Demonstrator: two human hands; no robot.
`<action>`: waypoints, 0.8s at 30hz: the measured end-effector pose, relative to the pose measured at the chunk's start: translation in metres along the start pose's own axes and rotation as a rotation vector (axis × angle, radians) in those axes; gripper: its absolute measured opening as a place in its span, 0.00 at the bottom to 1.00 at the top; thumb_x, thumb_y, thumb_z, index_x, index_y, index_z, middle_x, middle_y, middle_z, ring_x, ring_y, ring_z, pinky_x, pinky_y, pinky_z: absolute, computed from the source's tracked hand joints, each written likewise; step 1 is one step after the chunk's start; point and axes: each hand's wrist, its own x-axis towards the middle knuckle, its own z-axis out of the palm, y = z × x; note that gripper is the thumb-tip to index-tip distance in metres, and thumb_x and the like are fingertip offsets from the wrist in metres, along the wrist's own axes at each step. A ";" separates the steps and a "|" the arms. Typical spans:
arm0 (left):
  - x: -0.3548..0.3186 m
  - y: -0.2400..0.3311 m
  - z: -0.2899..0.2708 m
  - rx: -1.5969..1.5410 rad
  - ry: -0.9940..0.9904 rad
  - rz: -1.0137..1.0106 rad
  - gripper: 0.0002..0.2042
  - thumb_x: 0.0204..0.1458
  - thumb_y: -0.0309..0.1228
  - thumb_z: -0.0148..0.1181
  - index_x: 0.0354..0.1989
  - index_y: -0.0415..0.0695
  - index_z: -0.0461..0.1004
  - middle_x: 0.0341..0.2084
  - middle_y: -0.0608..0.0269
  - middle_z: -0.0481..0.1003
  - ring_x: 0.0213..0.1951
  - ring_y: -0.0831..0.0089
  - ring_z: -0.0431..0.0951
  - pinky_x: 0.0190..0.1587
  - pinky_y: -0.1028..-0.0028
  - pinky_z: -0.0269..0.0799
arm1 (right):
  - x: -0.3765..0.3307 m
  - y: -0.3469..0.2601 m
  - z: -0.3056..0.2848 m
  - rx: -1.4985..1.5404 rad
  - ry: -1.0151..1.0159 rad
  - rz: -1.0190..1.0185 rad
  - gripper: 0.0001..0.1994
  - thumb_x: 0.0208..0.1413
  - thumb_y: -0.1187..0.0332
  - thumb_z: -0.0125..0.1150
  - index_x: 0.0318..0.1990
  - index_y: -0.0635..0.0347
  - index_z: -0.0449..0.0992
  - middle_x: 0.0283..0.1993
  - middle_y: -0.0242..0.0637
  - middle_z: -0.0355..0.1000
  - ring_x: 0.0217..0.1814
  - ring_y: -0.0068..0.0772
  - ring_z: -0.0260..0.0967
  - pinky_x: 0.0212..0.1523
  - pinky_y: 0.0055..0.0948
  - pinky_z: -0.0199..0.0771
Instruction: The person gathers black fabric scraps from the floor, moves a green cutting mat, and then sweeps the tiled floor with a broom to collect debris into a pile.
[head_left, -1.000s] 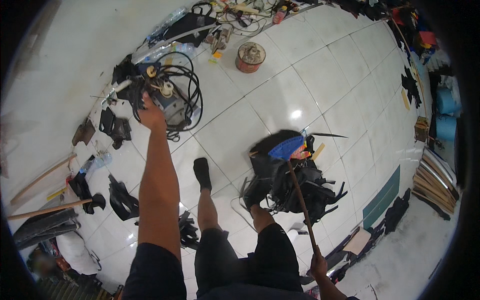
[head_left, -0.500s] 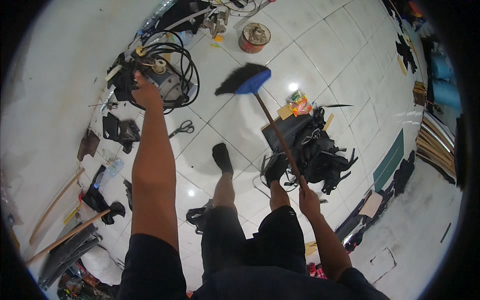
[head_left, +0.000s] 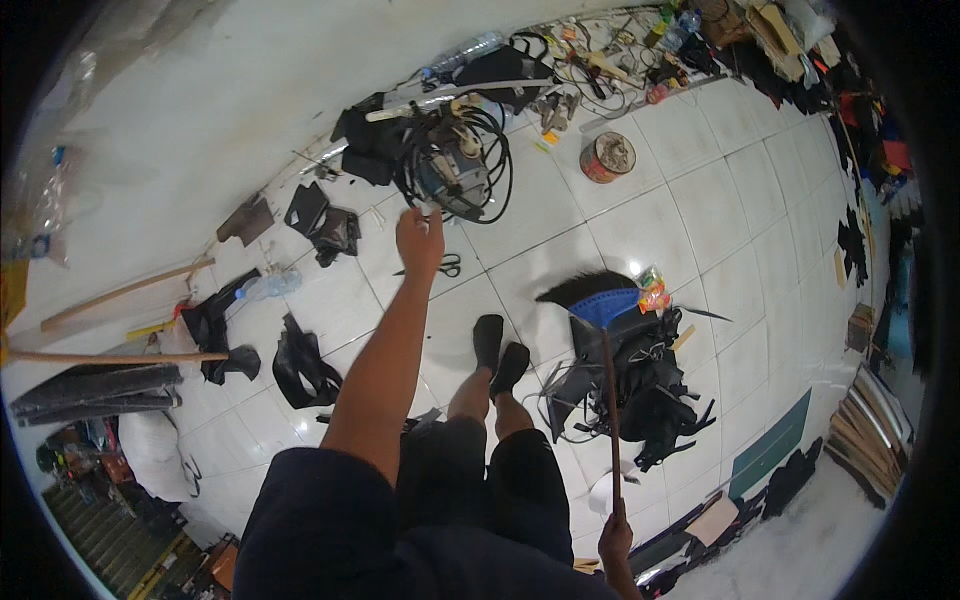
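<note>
— While the person stands on the white tile floor (head_left: 720, 210), where is the broom (head_left: 608, 345)?
— Its blue head with black bristles rests against the pile of black scraps (head_left: 650, 400), just right of the feet. The stick runs down to the right hand (head_left: 615, 535).
— Is that hand shut?
— Yes, its fingers are wrapped round the stick's end.
— And the left hand (head_left: 420, 240)?
— It is stretched out with nothing in it, fingers loosely curled, near the scissors (head_left: 440, 266) and the black coiled cable (head_left: 460, 160).
</note>
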 end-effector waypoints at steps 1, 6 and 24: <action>-0.035 -0.011 -0.021 -0.089 -0.001 0.090 0.16 0.47 0.38 0.56 0.35 0.35 0.69 0.31 0.49 0.72 0.36 0.57 0.73 0.40 0.66 0.67 | -0.001 0.002 0.006 0.021 0.038 -0.050 0.22 0.57 0.66 0.41 0.60 0.51 0.54 0.21 0.51 0.68 0.25 0.54 0.67 0.25 0.49 0.64; -0.221 -0.181 -0.152 0.247 -0.556 0.075 0.22 0.43 0.45 0.57 0.37 0.35 0.70 0.33 0.46 0.72 0.37 0.49 0.71 0.41 0.59 0.66 | 0.023 -0.009 -0.002 0.073 0.003 -0.095 0.21 0.58 0.62 0.42 0.60 0.42 0.55 0.23 0.47 0.68 0.25 0.51 0.68 0.26 0.48 0.65; -0.206 -0.276 -0.451 -0.228 -0.233 -0.795 0.17 0.50 0.38 0.50 0.46 0.44 0.64 0.33 0.61 0.68 0.30 0.71 0.69 0.27 0.72 0.64 | -0.038 -0.066 -0.005 0.204 0.144 0.155 0.21 0.57 0.60 0.41 0.60 0.41 0.55 0.34 0.52 0.71 0.36 0.53 0.69 0.36 0.46 0.68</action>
